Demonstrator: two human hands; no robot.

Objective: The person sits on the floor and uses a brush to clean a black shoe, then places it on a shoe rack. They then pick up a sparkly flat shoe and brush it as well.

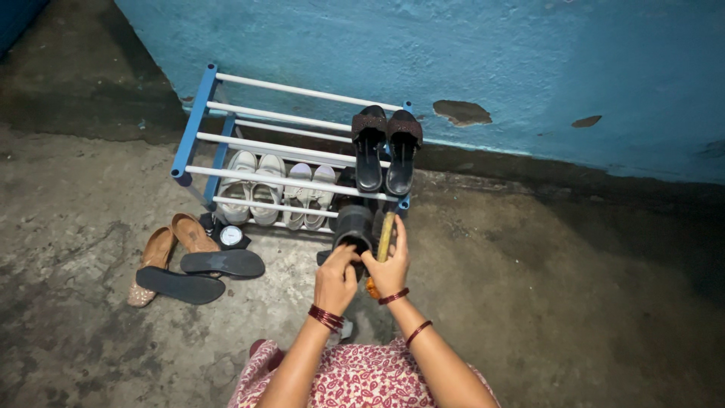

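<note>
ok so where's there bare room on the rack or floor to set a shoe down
The top rails left of the black sandals are bare. So is the floor right of the rack. Crowded: the lower tier, filled by white shoes, and the floor at the rack's left foot, with tan flats and black soles. Both hands, left and right, hold a black shoe.

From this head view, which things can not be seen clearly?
- Black shoe: its lower part is covered by the left hand.
- Yellowish object in the right hand: the fingers hide much of it; kind unclear.
- Bottom tier of the shoe rack: dark; the upper bars hide part of it.
</note>
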